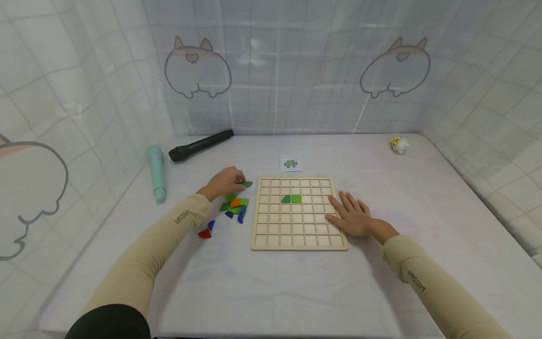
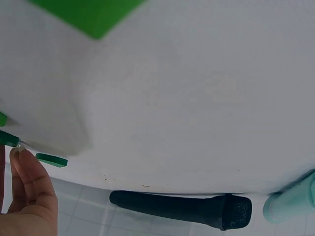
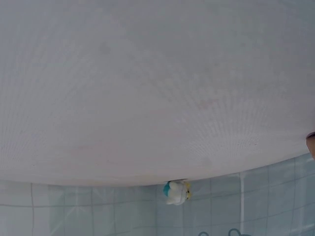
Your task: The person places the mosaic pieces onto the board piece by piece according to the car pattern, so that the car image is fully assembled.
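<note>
My left hand (image 1: 226, 182) pinches a dark green piece (image 2: 9, 139) at its fingertips, just left of the wooden grid board (image 1: 299, 249). Another dark green piece (image 2: 51, 160) shows right beside those fingers in the left wrist view. Below the hand lies a small heap of green and blue pieces with an orange piece (image 1: 235, 203) on it. My right hand (image 1: 354, 217) has its fingers spread and rests on the board's right edge. On the board, a dark green rounded piece (image 1: 286, 199) sits beside a bright green square (image 1: 297, 198).
A red piece (image 1: 205, 233) and a blue piece (image 1: 211, 225) lie apart from the heap. Behind the board is a small picture card (image 1: 290, 163). A black microphone (image 1: 201, 146) and a mint microphone (image 1: 156, 174) lie back left; a small white toy (image 1: 399, 145) stands back right.
</note>
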Tool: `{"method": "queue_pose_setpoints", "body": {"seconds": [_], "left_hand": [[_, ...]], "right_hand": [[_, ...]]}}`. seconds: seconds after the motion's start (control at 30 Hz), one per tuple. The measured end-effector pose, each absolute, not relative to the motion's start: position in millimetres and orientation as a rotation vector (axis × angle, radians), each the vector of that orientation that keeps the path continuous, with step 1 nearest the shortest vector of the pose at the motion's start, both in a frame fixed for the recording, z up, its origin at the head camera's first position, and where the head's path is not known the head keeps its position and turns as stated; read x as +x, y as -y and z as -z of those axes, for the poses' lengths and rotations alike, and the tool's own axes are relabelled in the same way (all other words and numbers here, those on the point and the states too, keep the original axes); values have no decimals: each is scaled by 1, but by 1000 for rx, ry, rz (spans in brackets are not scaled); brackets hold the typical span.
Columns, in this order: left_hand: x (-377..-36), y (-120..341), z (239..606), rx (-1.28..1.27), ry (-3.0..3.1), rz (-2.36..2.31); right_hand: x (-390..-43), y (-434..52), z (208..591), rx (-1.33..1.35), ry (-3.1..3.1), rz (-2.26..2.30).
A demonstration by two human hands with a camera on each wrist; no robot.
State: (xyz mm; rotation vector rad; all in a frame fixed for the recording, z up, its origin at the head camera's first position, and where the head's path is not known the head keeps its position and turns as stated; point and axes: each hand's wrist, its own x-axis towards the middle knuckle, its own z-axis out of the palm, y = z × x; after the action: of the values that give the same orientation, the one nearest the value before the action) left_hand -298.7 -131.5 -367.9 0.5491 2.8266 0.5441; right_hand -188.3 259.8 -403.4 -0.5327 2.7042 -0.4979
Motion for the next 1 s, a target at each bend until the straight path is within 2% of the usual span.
{"method": "queue_pose_setpoints", "body": {"seconds": [0.53, 1.0], "left_hand": [[-298, 124, 371, 621, -2855, -421], [-296, 123, 365, 641, -2800, -548]], "right_hand": [[-191, -262, 409, -540, -2720, 476], [-189, -261, 406, -540, -2703, 507]]}}
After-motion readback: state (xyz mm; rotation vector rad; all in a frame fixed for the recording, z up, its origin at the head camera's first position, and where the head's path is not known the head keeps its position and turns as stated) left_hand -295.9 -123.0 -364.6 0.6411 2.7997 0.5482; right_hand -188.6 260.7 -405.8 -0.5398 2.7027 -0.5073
